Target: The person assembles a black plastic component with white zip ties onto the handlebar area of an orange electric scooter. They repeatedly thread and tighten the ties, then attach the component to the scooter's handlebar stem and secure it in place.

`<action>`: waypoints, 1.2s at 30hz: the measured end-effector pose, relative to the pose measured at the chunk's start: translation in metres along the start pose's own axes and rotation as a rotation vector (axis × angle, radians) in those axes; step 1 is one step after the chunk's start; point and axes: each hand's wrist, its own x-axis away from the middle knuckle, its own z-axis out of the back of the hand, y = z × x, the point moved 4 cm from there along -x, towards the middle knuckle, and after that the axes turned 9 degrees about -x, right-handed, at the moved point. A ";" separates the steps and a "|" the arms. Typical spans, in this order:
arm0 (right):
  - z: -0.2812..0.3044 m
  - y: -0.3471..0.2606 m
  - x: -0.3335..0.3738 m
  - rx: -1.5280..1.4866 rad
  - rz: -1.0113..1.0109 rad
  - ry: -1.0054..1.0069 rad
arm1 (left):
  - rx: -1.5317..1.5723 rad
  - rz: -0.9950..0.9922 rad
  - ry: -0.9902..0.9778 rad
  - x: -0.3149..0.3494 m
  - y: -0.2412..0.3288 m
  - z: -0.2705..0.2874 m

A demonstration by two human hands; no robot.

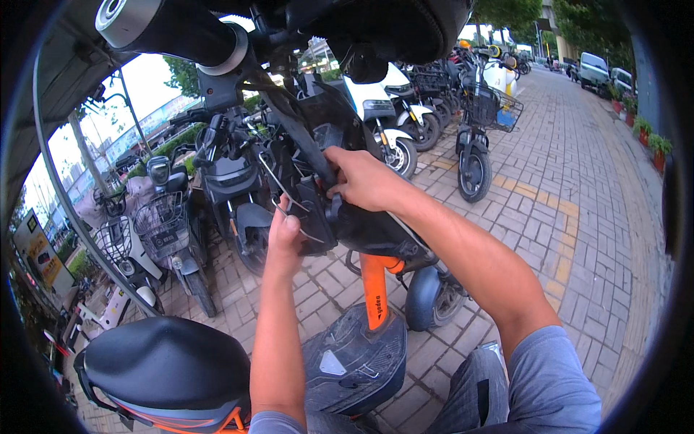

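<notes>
An orange and black electric scooter stands before me, its black front housing [369, 228] facing my hands. My left hand [286, 235] is closed at the left edge of this housing, on a thin, pale, bent rod [273, 176]; its exact kind is not clear, and some fingers are hidden. My right hand [365, 181] reaches into the upper part of the housing. Its thumb and fingers close round a thick black cable sleeve [309, 148] that runs down from the handlebar. Loose dark parts around the fingertips are hard to make out.
Above hang the handlebar and its black grip [163, 32]. The scooter's seat [163, 362] is lower left, its footboard [354, 354] below my hands, its front wheel [434, 296] right. Parked scooters [170, 224] line the left and back. Brick paving [535, 231] extends right.
</notes>
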 end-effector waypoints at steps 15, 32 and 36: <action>0.002 -0.006 -0.007 0.017 0.043 -0.062 | 0.073 -0.147 0.072 0.009 -0.032 -0.001; 0.006 0.004 -0.007 -0.022 -0.001 -0.012 | -0.267 -0.023 0.026 0.001 0.012 -0.003; 0.007 -0.003 -0.005 0.017 0.019 0.023 | -0.284 0.007 -0.024 -0.002 0.003 0.015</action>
